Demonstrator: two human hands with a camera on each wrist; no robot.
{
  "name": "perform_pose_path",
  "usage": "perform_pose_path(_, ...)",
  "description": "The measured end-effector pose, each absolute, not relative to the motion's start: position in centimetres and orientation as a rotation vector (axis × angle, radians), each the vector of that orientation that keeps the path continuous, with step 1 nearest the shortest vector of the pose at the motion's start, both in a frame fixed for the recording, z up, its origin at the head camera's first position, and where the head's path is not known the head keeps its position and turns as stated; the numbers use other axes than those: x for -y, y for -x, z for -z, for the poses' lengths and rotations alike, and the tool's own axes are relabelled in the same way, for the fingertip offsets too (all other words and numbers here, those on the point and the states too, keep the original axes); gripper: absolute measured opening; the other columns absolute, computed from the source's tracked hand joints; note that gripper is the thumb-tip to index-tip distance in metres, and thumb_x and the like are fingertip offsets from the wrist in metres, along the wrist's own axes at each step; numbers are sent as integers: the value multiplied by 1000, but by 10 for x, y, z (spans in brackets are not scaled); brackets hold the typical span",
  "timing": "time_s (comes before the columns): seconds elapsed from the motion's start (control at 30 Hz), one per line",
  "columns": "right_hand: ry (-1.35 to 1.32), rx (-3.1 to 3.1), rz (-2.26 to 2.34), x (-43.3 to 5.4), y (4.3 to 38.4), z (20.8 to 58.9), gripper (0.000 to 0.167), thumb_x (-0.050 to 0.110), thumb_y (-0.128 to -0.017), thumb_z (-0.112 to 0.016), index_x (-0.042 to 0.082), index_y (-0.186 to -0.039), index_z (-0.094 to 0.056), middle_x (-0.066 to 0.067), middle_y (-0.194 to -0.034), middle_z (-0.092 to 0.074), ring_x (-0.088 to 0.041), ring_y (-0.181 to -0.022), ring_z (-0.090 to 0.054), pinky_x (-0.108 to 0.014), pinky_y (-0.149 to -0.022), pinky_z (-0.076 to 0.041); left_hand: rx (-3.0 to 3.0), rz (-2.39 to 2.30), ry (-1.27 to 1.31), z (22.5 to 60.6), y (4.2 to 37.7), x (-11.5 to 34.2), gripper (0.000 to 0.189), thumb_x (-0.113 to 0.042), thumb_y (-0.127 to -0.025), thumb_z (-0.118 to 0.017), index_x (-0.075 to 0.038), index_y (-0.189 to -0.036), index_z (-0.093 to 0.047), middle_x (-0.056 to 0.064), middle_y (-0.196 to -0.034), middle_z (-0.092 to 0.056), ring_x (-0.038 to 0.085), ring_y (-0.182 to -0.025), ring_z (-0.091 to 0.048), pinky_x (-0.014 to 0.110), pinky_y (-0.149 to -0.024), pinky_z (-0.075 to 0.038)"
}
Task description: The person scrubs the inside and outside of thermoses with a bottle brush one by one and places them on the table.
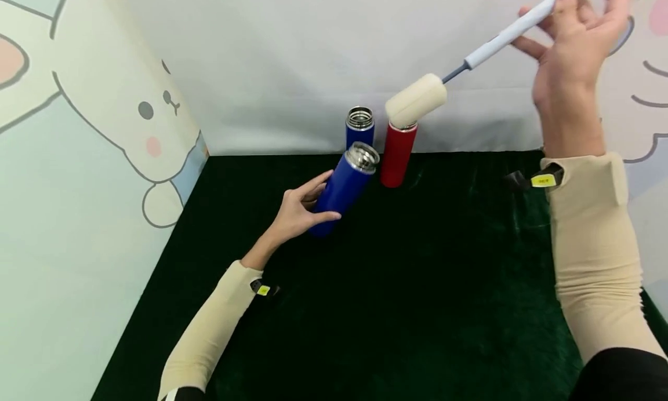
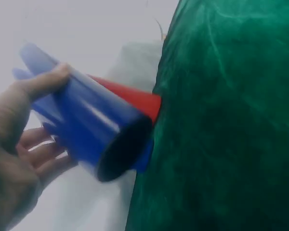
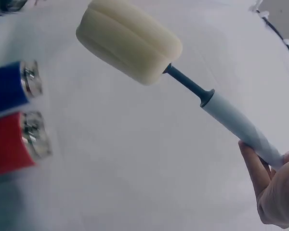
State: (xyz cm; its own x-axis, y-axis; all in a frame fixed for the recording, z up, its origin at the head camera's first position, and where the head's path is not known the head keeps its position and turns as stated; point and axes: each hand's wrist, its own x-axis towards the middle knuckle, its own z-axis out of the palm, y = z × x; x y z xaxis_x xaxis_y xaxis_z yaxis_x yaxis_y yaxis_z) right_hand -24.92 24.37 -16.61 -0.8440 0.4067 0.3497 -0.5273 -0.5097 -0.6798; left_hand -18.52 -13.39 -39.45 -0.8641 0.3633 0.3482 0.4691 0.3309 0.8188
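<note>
A blue bottle [image 1: 341,186] without a lid is held tilted in my left hand [image 1: 294,212], its open steel mouth facing up and to the right. In the left wrist view the bottle's dark base [image 2: 125,149] points toward the camera, with thumb and fingers on either side of the body. My right hand [image 1: 574,53] pinches the pale handle of a sponge bottle brush [image 1: 501,44], raised at the upper right. Its cream sponge head [image 3: 130,41] hangs downward, overlapping the mouth of a red bottle [image 1: 399,157] in the head view.
A second blue bottle [image 1: 360,126] stands open beside the red one, at the back edge of the dark green cloth [image 1: 417,302]. Behind them hangs a white backdrop [image 1: 261,70]. Panels with cartoon animals [image 1: 104,128] flank the table.
</note>
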Motion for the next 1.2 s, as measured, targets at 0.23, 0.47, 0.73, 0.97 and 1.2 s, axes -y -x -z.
perform_pose_path(0.23, -270, 1035, -2491, -227, 262, 191, 32, 3, -100, -58, 13, -129, -50, -14, -108, -61, -36, -84, -71, -48, -70, -62, 2485, 1650, 752, 396, 184, 120, 84, -17, -82, -87, -25, -154, -44, 14, -148, -59, 32, -131, -62, 54, -98, -57)
perform_pose_path(0.47, -465, 1162, -2440, -209, 266, 203, 39, 2, -98, -61, 13, -131, -43, -18, -109, -60, -36, -85, -72, -48, -74, -62, 2446, 1623, 818, 397, 181, 115, 84, -17, -82, -87, -30, -154, -46, 5, -155, -52, 31, -133, -61, 50, -101, -56)
perform_pose_path(0.73, -504, 1257, -2309, -207, 264, 196, 41, 1, -96, -65, 11, -129, -44, -20, -105, -61, -37, -83, -72, -44, -71, -63, 2368, 1629, 834, 400, 180, 121, 83, -11, -80, -88, -27, -152, -50, 3, -153, -54, 30, -130, -63, 46, -100, -57)
perform_pose_path(0.97, -553, 1336, -2163, -211, 260, 193, 38, -4, -96, -64, 7, -127, -46, -21, -102, -63, -34, -77, -73, -38, -66, -63, 2350, 1649, 718, 401, 183, 126, 83, -10, -80, -88, -26, -152, -50, 13, -145, -61, 31, -125, -66, 49, -98, -57)
perform_pose_path(1.2, -729, 1432, -1993, -208, 261, 191, 33, -4, -97, -61, 6, -128, -51, -24, -100, -64, -34, -77, -75, -37, -67, -64, 2374, 1719, 546, 403, 188, 128, 87, -5, -81, -85, -24, -156, -44, 22, -141, -61, 38, -126, -64, 56, -100, -55)
